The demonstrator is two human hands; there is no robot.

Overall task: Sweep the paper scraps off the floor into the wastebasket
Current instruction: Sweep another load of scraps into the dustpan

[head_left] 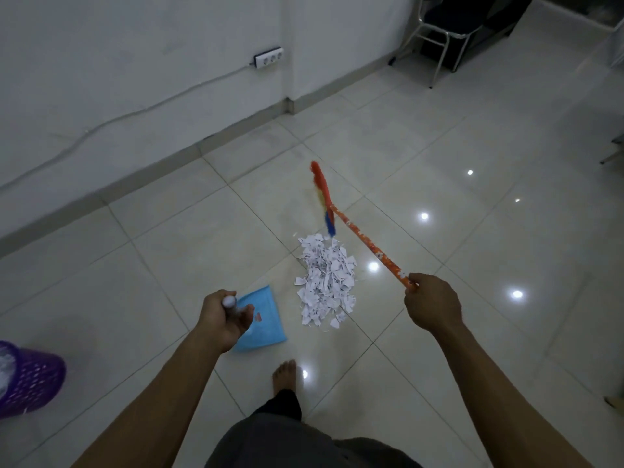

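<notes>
A heap of white paper scraps [326,280] lies on the tiled floor in the middle of the view. My right hand [430,304] grips the orange handle of a broom [368,246], whose red, yellow and blue head [324,197] sits just beyond the heap's far end. My left hand [224,317] is closed on the white handle of a light blue dustpan [261,319], which rests on the floor just left of the heap. A purple perforated wastebasket [28,378] stands at the left edge, partly out of frame, with something white inside.
A white wall with a grey skirting [145,170] runs diagonally on the left, bearing a power strip [269,57] and cable. A metal-legged chair [435,35] stands at the far right. My bare foot [284,373] is planted near the dustpan. Glossy tiles stretch away to the right.
</notes>
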